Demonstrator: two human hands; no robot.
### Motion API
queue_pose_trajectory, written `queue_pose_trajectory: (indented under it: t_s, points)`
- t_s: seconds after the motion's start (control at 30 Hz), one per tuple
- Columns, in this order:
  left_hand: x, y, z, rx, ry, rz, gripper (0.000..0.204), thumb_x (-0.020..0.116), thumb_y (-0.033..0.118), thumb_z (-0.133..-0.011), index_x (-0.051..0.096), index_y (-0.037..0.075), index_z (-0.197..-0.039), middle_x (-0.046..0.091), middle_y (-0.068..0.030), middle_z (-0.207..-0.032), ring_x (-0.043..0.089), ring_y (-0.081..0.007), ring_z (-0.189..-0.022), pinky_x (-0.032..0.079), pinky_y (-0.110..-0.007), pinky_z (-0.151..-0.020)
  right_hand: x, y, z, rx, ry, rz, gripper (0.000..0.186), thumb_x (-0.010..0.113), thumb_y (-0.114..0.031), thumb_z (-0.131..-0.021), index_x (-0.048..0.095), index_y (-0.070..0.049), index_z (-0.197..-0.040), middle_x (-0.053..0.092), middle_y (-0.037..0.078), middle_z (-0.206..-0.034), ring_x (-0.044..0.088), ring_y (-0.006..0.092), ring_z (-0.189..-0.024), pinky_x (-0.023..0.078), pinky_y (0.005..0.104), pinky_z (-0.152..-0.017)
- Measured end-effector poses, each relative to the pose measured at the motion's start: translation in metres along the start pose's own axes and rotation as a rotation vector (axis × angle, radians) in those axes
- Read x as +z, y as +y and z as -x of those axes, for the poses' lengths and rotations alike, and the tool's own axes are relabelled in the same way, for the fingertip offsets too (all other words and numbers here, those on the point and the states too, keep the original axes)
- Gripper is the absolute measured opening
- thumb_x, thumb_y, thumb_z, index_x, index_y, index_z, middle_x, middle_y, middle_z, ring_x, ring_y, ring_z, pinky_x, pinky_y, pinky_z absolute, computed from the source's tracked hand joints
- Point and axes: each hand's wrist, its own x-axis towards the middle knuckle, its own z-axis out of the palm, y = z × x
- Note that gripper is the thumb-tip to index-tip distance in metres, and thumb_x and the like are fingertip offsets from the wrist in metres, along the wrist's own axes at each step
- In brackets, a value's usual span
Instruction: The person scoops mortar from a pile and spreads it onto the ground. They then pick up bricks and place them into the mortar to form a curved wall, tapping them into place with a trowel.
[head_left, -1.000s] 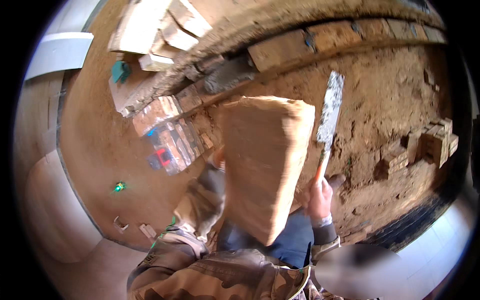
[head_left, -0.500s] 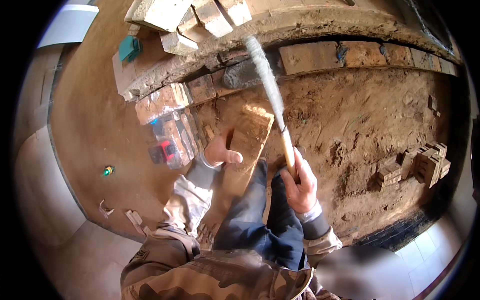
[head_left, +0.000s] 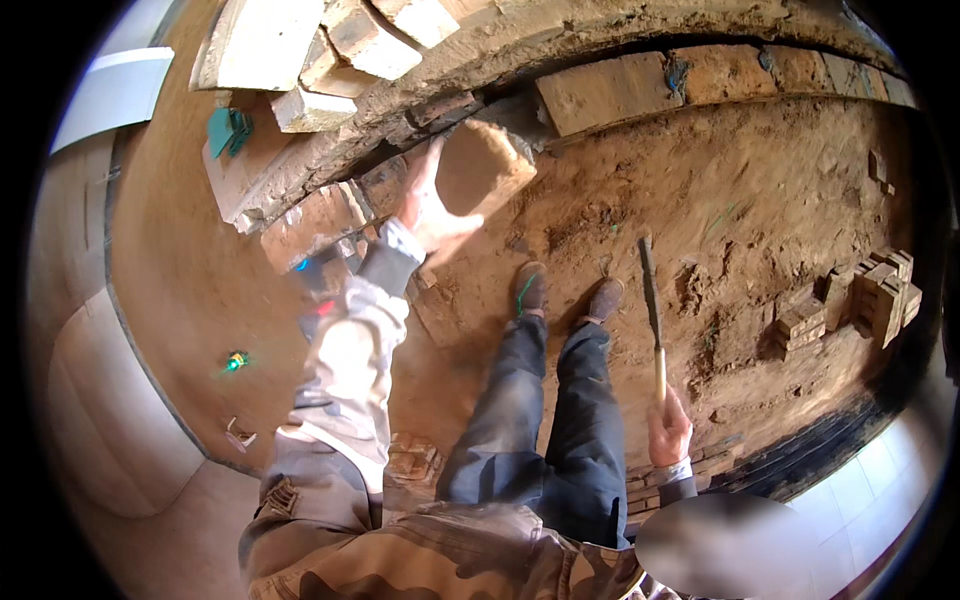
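My left hand [head_left: 436, 212] grips a large tan brick [head_left: 484, 172] by its side, fingers on the far edge and thumb on the near one. The brick is tilted over the gap in a row of laid bricks [head_left: 610, 95], covering part of it. Whether it touches the row I cannot tell. On the right, beside my leg, my right hand [head_left: 668, 430] is closed round the pale wooden handle of a mason's trowel [head_left: 651, 295]. Its long narrow blade points away from me, seen nearly edge-on above the dirt.
Loose bricks [head_left: 355, 40] are piled on the rough ledge beyond the row, with a teal object [head_left: 228, 132] near them. More bricks [head_left: 310, 225] stand at the row's left end. A small brick stack [head_left: 880, 300] sits on the dirt floor [head_left: 740, 190] at right. A green light [head_left: 236, 361] shows at left.
My left hand has carried the brick forward, from beside my legs to the brick row. My right hand has drawn back and right, lowering the trowel away from the row.
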Motion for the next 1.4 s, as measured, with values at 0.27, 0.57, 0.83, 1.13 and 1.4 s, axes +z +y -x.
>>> queue_pose_trajectory:
  t_s: [0.27,0.57,0.83,1.13,1.4]
  points:
    - [0.044,-0.009,-0.081,-0.090,-0.100,-0.621,0.120,0.088,0.039,-0.060,0.024,0.017,-0.159,0.047,-0.0213,-0.141,0.045,-0.0406,-0.133,0.036,-0.054,-0.113,0.032,0.064,0.028,0.292,-0.007,-0.313,0.046,0.061,-0.002,-0.093,0.056,0.005,-0.138,0.061,-0.002,-0.088,0.050,0.0051,-0.072,0.045,0.0219,-0.065]
    - [0.065,-0.006,-0.110,-0.039,-0.120,-0.731,0.110,0.089,0.037,-0.065,0.032,0.018,-0.157,0.044,-0.0202,-0.149,0.041,-0.0370,-0.139,0.036,-0.051,-0.113,0.046,0.051,0.033,0.293,-0.083,-0.260,0.046,0.063,-0.003,-0.092,0.057,0.003,-0.137,0.058,-0.002,-0.091,0.047,0.0054,-0.073,0.044,0.0211,-0.066]
    - [0.075,-0.017,-0.105,-0.003,-0.030,-0.768,0.110,0.090,0.042,-0.066,0.031,0.021,-0.158,0.048,-0.0163,-0.146,0.041,-0.0361,-0.139,0.037,-0.055,-0.111,0.050,0.039,0.004,0.177,-0.082,-0.046,0.043,0.064,-0.015,-0.097,0.058,0.004,-0.135,0.068,0.014,-0.099,0.065,0.0202,-0.083,0.052,0.0334,-0.073]
    - [0.044,-0.066,-0.094,-0.003,-0.131,-0.566,0.091,0.073,0.064,-0.081,0.037,0.028,-0.156,0.035,-0.0053,-0.162,0.034,-0.0346,-0.146,0.032,-0.052,-0.120,-0.024,0.009,-0.153,-0.412,-0.095,0.780,0.026,0.065,-0.034,-0.099,0.062,-0.010,-0.089,0.058,0.007,-0.060,0.053,0.0195,-0.045,0.044,0.0367,-0.042]
    - [0.022,-0.033,-0.089,-0.027,-0.193,-0.549,0.080,0.075,0.055,-0.083,0.053,0.010,-0.146,0.043,-0.0227,-0.154,0.044,-0.0419,-0.139,0.042,-0.051,-0.110,-0.076,-0.176,-0.309,-0.790,-0.139,1.334,0.022,0.068,-0.032,-0.095,0.067,-0.010,-0.096,0.070,0.011,-0.081,0.065,0.0249,-0.060,0.053,0.0425,-0.060]
